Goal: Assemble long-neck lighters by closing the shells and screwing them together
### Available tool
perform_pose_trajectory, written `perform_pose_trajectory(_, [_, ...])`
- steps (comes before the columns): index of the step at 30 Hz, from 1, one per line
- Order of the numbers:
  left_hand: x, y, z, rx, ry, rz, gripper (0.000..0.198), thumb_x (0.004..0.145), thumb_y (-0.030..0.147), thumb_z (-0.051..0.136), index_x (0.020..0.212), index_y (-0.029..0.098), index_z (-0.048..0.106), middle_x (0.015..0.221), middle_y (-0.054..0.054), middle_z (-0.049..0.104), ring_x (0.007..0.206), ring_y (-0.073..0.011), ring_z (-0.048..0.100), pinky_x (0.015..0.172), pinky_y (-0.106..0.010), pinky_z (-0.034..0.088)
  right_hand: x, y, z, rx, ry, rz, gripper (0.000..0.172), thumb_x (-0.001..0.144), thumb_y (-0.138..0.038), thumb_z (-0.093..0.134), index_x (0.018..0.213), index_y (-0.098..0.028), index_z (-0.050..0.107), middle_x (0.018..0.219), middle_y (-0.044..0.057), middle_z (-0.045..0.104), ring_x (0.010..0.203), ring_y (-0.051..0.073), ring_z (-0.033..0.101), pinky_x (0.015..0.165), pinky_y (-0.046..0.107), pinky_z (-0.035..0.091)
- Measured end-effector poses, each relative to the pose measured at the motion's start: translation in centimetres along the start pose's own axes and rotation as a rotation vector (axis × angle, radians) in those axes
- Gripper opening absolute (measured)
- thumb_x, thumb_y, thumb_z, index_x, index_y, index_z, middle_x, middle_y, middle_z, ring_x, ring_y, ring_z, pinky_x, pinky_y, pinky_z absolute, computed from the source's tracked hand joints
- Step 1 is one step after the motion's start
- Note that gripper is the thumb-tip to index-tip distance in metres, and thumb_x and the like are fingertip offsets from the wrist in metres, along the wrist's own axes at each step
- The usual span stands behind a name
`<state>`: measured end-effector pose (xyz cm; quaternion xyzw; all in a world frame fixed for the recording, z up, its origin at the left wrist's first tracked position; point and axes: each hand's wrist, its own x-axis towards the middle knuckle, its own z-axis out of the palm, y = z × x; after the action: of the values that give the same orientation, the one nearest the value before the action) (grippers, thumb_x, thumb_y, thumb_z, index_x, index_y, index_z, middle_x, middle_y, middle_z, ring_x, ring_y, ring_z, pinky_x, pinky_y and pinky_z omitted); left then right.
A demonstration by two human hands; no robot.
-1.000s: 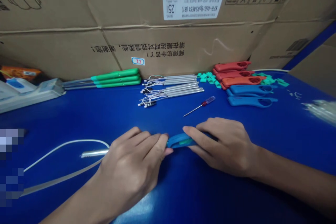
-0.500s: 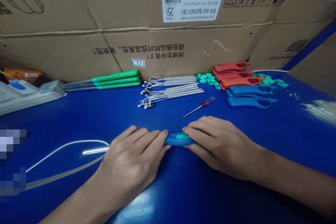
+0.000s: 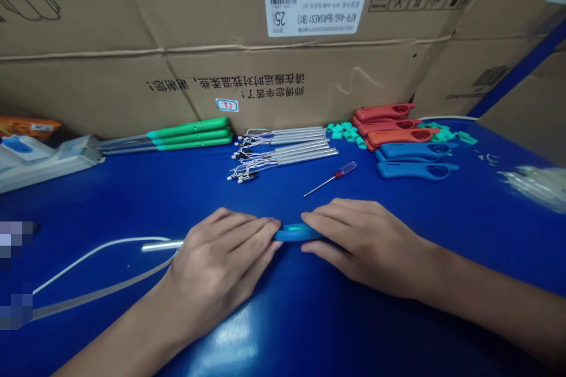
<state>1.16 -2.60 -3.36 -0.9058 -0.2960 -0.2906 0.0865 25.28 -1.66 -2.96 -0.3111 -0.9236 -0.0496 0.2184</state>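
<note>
A blue plastic handle (image 3: 297, 235) with an opening spans the gap between my two hands, just above the blue tabletop. A strip of turquoise material (image 3: 295, 227) shows inside its opening. My left hand (image 3: 225, 256) is closed around the left part, thumb below and fingers on top. My right hand (image 3: 362, 241) pinches the right end between fingers and thumb. Most of the handle is hidden by the hands. From behind my left hand a shiny metal rod (image 3: 160, 245) sticks out to the left; whether it joins the handle I cannot tell.
Behind lie a small screwdriver (image 3: 331, 179), silver wired tubes (image 3: 287, 147), turquoise rings (image 3: 347, 133), red handles (image 3: 384, 112), blue handles (image 3: 415, 169) and green-handled tools (image 3: 190, 134). A power strip (image 3: 53, 159) lies left, clear bags (image 3: 537, 185) right. A cardboard box (image 3: 221, 17) stands behind.
The view has shifted slightly, so the background sits further left. The blue handle has turned a little between my hands, and less of the turquoise strip shows. Both hands keep their grip.
</note>
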Motion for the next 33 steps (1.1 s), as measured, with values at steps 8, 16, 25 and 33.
perform_pose_trajectory(8, [0.0, -0.1, -0.1, -0.080, -0.030, -0.102, 0.025, 0.087, 0.015, 0.063, 0.111, 0.012, 0.061, 0.105, -0.011, 0.071, 0.094, -0.0229, 0.065, 0.081, -0.039, 0.049, -0.1, 1.4, 0.2, -0.005, -0.033, -0.001, 0.014, 0.088, -0.021, 0.061, 0.098, -0.013, 0.068, 0.091, 0.008, 0.072, 0.081, 0.020, 0.067, 0.073, 0.032, 0.051])
perform_pose_trajectory(16, [0.1, 0.3, 0.1, -0.176, -0.075, -0.093, 0.015, 0.091, 0.012, 0.057, 0.106, 0.012, 0.060, 0.086, -0.006, 0.066, 0.084, -0.0191, 0.053, 0.076, -0.036, 0.041, -0.2, 0.5, 0.9, 0.043, 0.073, -0.059, 0.019, 0.093, -0.028, 0.058, 0.099, -0.012, 0.068, 0.085, 0.006, 0.072, 0.077, 0.018, 0.067, 0.073, 0.030, 0.051])
perform_pose_trajectory(25, [0.2, 0.6, -0.3, -0.217, -0.075, -0.141, 0.009, 0.091, 0.010, 0.055, 0.093, 0.017, 0.060, 0.074, 0.000, 0.065, 0.077, -0.0180, 0.051, 0.077, -0.039, 0.033, -0.1, 0.7, 0.8, 0.067, 0.085, -0.078, 0.018, 0.092, -0.025, 0.058, 0.100, -0.012, 0.068, 0.088, 0.007, 0.072, 0.079, 0.019, 0.068, 0.073, 0.031, 0.053])
perform_pose_trajectory(33, [0.6, 0.9, -0.4, -0.213, -0.066, -0.142, 0.016, 0.090, 0.005, 0.049, 0.092, 0.016, 0.061, 0.073, 0.000, 0.065, 0.074, -0.0167, 0.052, 0.076, -0.039, 0.031, -0.2, 0.5, 0.8, 0.063, 0.118, -0.075, 0.018, 0.092, -0.026, 0.058, 0.100, -0.012, 0.068, 0.089, 0.007, 0.073, 0.078, 0.019, 0.068, 0.072, 0.031, 0.053])
